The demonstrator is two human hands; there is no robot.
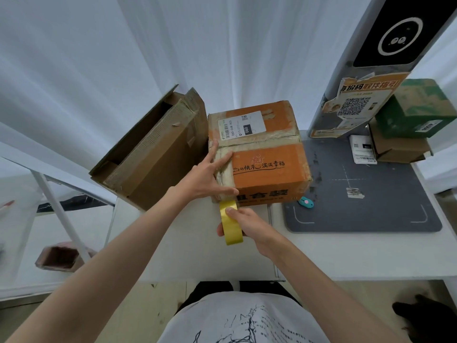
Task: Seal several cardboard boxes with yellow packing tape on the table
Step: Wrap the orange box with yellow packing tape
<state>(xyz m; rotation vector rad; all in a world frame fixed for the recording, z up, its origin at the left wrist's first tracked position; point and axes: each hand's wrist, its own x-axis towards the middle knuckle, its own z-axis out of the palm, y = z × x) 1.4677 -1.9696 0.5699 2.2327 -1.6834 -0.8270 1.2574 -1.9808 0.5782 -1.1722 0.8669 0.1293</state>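
An orange cardboard box (267, 154) with a white shipping label stands on the white table (346, 256). My left hand (209, 177) lies spread on the box's top left edge and near corner, pressing on old beige tape there. My right hand (243, 226) grips a roll of yellow packing tape (232, 231) just in front of the box. A strip of yellow tape runs from the roll up to the box's front face under my left thumb.
A larger brown box (153, 154) with open flaps leans left of the orange one. A grey mat (366, 194) with a small teal cutter (306, 202) lies to the right. Green and brown boxes (410, 120) are stacked far right beside a grey pillar (371, 78).
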